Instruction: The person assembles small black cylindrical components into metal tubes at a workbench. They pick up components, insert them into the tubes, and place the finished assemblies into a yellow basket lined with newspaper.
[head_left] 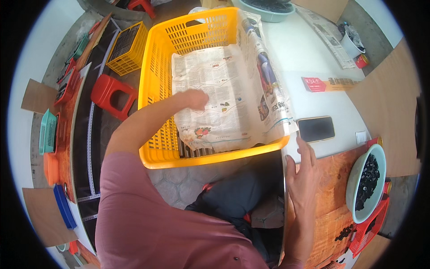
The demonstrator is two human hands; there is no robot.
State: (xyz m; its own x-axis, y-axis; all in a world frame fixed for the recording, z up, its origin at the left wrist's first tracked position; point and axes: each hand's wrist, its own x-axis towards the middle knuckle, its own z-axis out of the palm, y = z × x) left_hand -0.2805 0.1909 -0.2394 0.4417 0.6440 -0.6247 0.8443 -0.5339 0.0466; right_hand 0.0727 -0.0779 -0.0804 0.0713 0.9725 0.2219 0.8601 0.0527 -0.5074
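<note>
Near right, a pale bowl of black pieces is seen on the table. The right hand is held left of it, fingers apart, near a dark phone. Left of the phone, a yellow crate is lined with newspaper; over it the left hand is held, fingers curled, grip cannot be told. Farther left, a red stool is placed.

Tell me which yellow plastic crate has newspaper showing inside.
The large yellow plastic crate beneath the left hand: printed newspaper lines it. The smaller yellow plastic crate at upper left shows dark strips instead.
</note>
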